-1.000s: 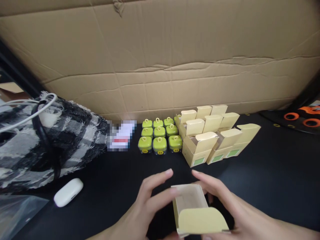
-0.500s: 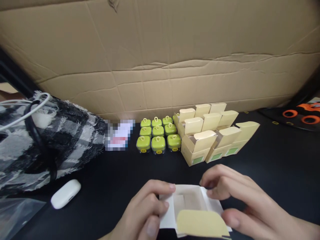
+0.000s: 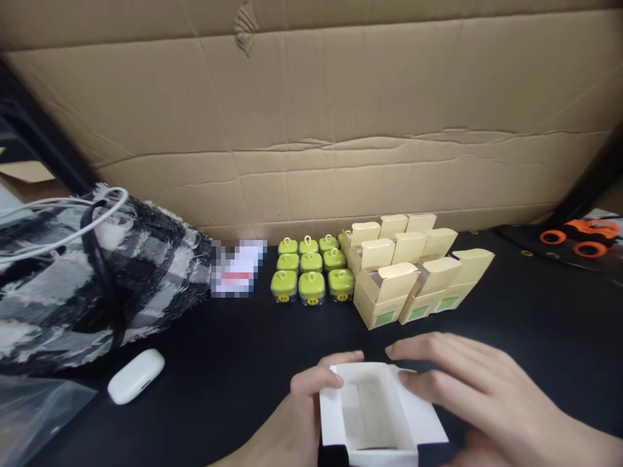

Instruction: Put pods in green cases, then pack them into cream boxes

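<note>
A small cardboard box, white inside, stands with its mouth facing me and its side flaps spread outward. My left hand grips the box's left side, fingers over the top left edge. Over the right flap, my right hand has its fingers stretched apart; one fingertip rests at or just above the flap's upper corner, and the thumb is largely hidden. Beyond the hands stand rows of pale yellow boxes with raised lids. Left of those sit several clear containers with lime-green lids and small loops on top.
At left lies a black-and-white shaggy bag with white cables, near a white earbud case and a clear plastic bag. A blurred-out paper lies behind. An orange-and-black object sits far right. A cardboard wall closes the back.
The box's yellow lid flap, which faced me over the opening, has gone from view, so the inside shows. My left hand has shifted around the box's side. The view has tilted slightly.
</note>
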